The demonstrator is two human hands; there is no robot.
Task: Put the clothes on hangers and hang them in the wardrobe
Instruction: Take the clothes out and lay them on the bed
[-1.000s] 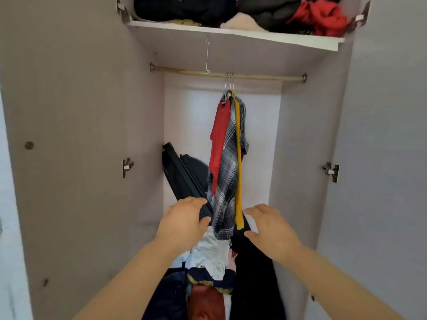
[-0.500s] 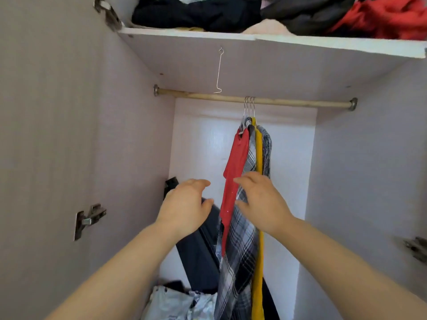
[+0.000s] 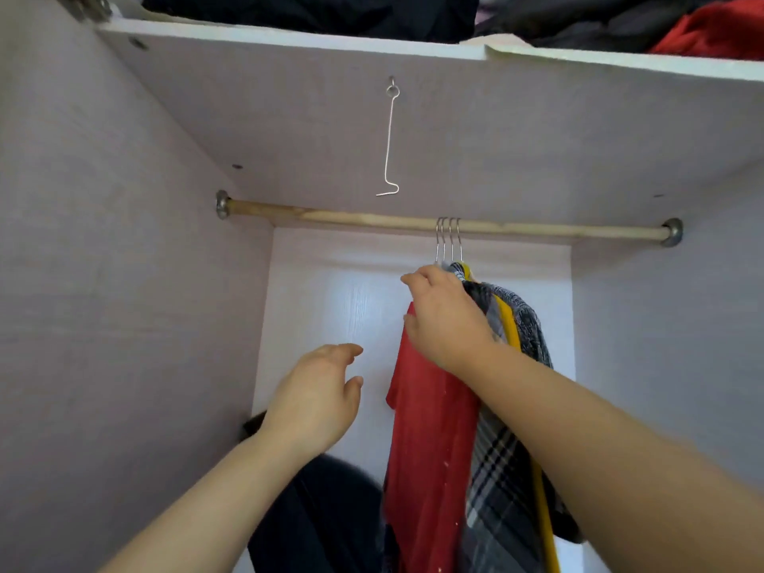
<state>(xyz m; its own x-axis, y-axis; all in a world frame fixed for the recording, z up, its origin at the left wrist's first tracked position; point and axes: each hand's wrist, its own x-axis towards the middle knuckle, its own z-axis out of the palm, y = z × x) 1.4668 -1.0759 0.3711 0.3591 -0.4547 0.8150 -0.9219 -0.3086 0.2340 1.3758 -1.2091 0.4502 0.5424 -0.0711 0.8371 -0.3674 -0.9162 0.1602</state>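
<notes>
Three metal hanger hooks [image 3: 448,237] sit close together on the wooden rod [image 3: 351,219] of the wardrobe. From them hang a red shirt [image 3: 430,448], a grey plaid shirt [image 3: 500,469] and a yellow garment [image 3: 510,324]. My right hand [image 3: 446,320] is up at the top of the red shirt, just under the hooks, with finger and thumb curled round its shoulder. My left hand [image 3: 318,399] hovers lower and to the left, fingers relaxed, holding nothing.
A bent wire hook [image 3: 388,142] dangles from the underside of the white shelf [image 3: 289,39]. Dark and red clothes [image 3: 330,10] are piled on that shelf. A dark bag [image 3: 322,519] stands at the wardrobe bottom. The rod is bare left of the hangers.
My view has tilted up and closer to the rod. My right hand rose from the middle of the hanging clothes to their top; my left hand rose a little.
</notes>
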